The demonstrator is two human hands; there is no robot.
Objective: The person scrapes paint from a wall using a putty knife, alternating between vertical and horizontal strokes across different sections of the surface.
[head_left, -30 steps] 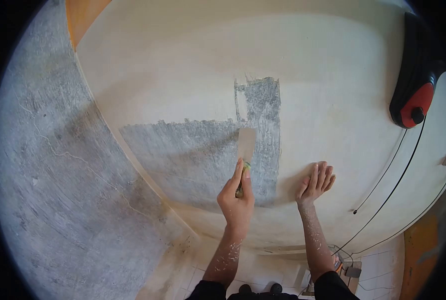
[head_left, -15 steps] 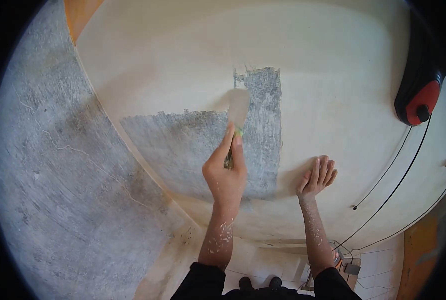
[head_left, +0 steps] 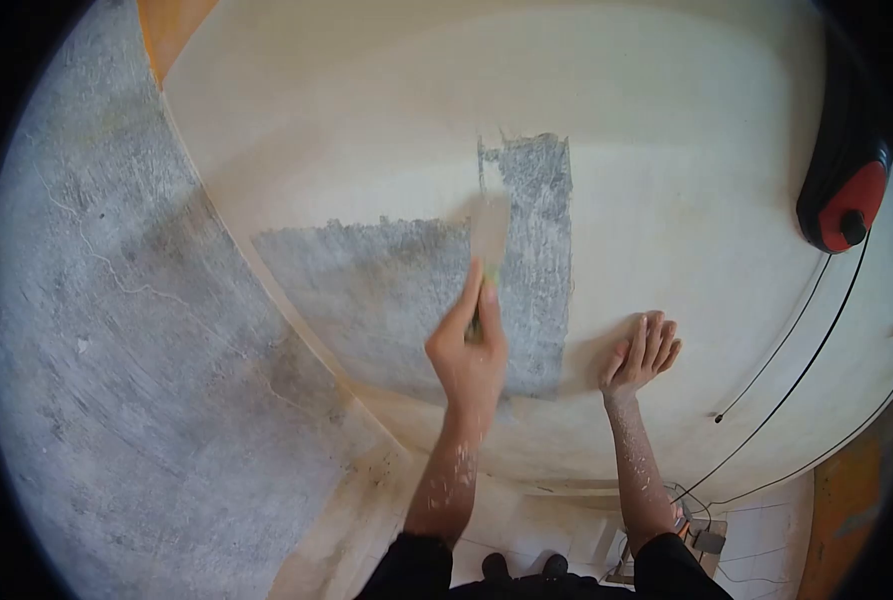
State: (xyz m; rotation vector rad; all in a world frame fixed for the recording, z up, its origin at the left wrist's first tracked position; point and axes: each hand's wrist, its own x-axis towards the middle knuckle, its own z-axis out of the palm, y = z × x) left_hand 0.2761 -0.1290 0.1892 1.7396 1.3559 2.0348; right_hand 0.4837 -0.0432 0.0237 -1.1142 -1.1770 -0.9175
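The scraper point(head_left: 490, 225) has moved up the wall point(head_left: 366, 120) since a second ago, my left hand point(head_left: 469, 358) closed on it. I rest my right hand point(head_left: 638, 358), half-open and empty, beside the grey patch point(head_left: 531, 310).

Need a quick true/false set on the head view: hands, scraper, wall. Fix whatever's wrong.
1. The left hand grips the scraper. True.
2. The right hand grips a hammer. False: no tool shows in the right hand, which appears braced on the pale wall.
3. The bare grey patch lies right of both hands. False: the grey patch is left of the right hand.
4. The red-and-black object is right of both hands. True.
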